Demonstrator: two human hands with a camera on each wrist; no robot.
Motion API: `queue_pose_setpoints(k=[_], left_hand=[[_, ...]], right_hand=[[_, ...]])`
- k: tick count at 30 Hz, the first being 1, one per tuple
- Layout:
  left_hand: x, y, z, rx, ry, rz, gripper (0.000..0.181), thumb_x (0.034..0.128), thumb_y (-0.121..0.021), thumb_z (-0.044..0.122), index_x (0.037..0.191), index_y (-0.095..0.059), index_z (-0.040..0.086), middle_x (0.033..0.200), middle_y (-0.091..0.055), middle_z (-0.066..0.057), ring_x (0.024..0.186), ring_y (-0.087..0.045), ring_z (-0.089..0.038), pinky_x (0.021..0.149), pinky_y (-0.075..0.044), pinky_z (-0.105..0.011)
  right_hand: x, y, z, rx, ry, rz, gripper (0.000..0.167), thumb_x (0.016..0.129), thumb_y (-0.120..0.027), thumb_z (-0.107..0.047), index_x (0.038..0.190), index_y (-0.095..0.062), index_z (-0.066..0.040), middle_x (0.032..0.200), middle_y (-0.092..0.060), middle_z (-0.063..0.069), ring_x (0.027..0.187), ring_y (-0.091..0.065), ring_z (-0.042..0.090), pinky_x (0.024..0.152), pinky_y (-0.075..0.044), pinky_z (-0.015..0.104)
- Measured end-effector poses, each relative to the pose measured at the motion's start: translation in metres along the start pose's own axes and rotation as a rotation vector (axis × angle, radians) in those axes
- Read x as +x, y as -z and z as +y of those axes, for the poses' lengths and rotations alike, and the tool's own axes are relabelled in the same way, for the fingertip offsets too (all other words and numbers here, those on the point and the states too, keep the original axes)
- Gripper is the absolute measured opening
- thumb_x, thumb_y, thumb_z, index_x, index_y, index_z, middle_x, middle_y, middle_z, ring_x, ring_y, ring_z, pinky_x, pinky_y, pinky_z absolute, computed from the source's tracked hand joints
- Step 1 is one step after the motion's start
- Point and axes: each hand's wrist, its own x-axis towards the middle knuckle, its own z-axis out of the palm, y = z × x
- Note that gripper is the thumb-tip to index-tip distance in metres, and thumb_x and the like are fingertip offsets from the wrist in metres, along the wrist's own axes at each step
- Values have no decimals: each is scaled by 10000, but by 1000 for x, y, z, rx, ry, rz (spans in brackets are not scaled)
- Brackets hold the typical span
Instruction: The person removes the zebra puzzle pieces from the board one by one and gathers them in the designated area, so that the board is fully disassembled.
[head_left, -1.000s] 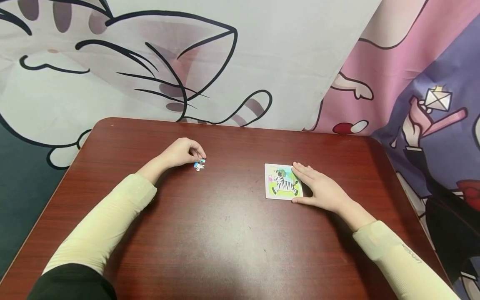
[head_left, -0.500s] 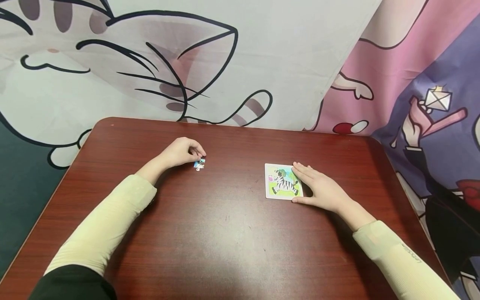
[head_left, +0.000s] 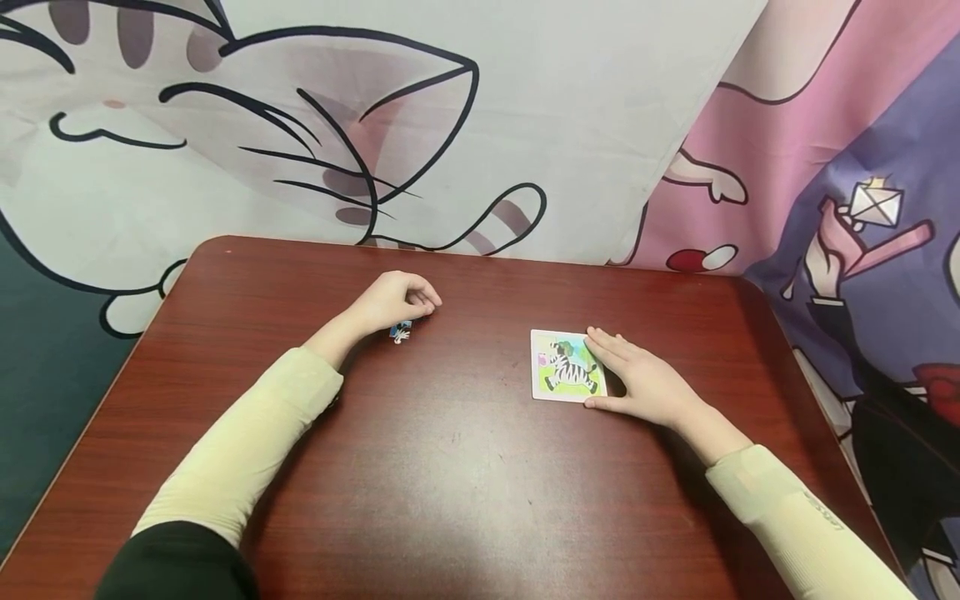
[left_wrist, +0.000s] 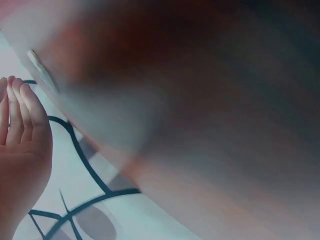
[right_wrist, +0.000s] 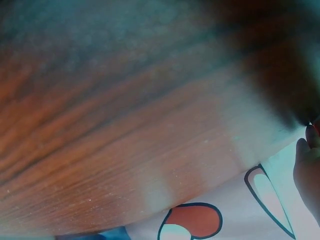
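Note:
On the right half of the table lies a square zebra jigsaw puzzle (head_left: 568, 371) with a white border. My right hand (head_left: 641, 375) rests at its right side, fingers straight on the upper corner and thumb at the lower one. Farther left, my left hand (head_left: 393, 302) is bent over the table with fingertips and thumb close together. Whether something small sits between them cannot be seen. Just below that hand lies a small blue and white puzzle piece (head_left: 401, 332), partly covered by it. The left wrist view catches my left hand (left_wrist: 22, 130) only at its edge.
The reddish-brown wooden table (head_left: 457, 475) has rounded far corners. Behind it hangs a white cloth (head_left: 585, 100) with a cartoon cat, and pink and purple printed cloth (head_left: 847, 150) at the right.
My left hand has moved to the right, away from its earlier spot over the puzzle piece, which stays on the table. My right hand and the zebra puzzle have kept their place.

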Motion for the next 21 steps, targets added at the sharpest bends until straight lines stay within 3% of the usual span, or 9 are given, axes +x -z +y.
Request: queue_pose_setpoints(k=[8,15,21], left_hand=[[15,-14,19,-56,3,-18,147,1022,-688,108,1097,-794,40,999,-802,-147,800,-695,-217,652,-548,-258],[27,-29,36,-113,2,-37,175,1048,-659,131,1114,-783,26,998,-796,-162,878,-727,-306,662,-622,-363],[38,-46,49,-117,-8,-51,177,1057,-656,158,1098,-788,46,984,-794,-149,870,-731,-303,649,-605,-317]], right_hand=[[0,-1,1,2,-2,1,1012,856,-857,-502,1628,-393,-41,1709,-377,161,1560,-411,368,1280,-314,557],[0,-2,2,5,8,13,1012,852,-862,-492,1622,-398,-27,1703,-384,172,1553,-420,376,1278,-315,562],[0,-2,2,3,11,14,1014,851,-863,-492,1621,-399,-23,1699,-389,177,1551,-423,379,1275,-318,561]])
